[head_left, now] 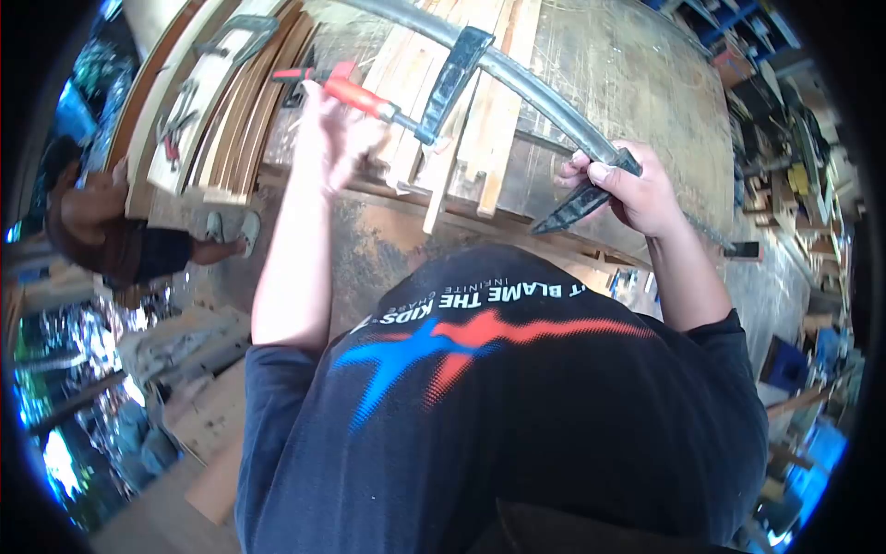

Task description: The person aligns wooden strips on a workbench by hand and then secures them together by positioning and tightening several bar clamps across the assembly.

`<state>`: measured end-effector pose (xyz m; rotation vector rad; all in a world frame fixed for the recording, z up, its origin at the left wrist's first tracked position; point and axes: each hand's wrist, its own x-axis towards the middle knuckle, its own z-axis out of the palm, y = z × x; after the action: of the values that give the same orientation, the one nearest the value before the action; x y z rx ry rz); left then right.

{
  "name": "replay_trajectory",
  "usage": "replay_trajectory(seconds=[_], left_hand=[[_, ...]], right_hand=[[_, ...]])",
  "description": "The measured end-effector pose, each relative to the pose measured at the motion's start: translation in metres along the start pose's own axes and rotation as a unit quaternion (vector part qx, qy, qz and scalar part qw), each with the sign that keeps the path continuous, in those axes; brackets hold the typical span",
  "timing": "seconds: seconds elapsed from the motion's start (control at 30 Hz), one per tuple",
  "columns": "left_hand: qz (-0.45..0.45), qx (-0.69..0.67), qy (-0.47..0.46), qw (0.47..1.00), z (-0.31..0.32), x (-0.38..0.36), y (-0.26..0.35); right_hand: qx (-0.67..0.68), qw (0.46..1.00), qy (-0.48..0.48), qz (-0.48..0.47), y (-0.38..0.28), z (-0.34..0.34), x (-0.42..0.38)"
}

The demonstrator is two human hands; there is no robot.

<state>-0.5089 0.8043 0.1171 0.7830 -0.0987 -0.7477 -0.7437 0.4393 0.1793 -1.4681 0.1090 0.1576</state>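
A long steel bar clamp [544, 98] slants across the workbench in front of me. My right hand [641, 189] grips it at the black fixed jaw [574, 205], thumb over the bar's end. The black sliding arm [459, 81] sits farther up the bar, its screw ending in a red handle [360, 96]. Just below that handle is my left hand [343, 138], slightly blurred, with its fingers apart and the thumb tip close to the handle's left end. Under the clamp, light wooden strips [498, 157] lie side by side, some jutting past the bench's near edge.
The scratched workbench [628, 78] extends to the right. At left, wooden boards [242, 138] stand in a row, with one clamp [247, 35] at their top and another clamp [173, 138] nearer. A person [97, 217] stands beyond them. Shelves with clutter [784, 120] line the right side.
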Motion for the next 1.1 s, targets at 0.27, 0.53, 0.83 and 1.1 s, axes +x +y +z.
replay_trajectory(seconds=[0.27,0.53,0.83,1.1], left_hand=[[-0.117,0.031,0.114,0.986,0.019,0.030,-0.038],[0.091,0.601,0.065,0.791,-0.016,0.072,-0.006],[-0.033,0.631,0.178,0.754,-0.127,0.071,-0.013],[-0.013,0.758,0.271,0.593,-0.095,0.078,-0.029]], right_hand=[[0.164,0.983,0.066,0.041,0.036,0.014,0.018],[0.179,0.955,0.232,-0.050,0.010,-0.018,-0.046],[0.171,0.864,0.474,-0.007,0.027,-0.118,-0.208],[0.199,0.806,0.556,-0.036,0.087,-0.189,-0.299]])
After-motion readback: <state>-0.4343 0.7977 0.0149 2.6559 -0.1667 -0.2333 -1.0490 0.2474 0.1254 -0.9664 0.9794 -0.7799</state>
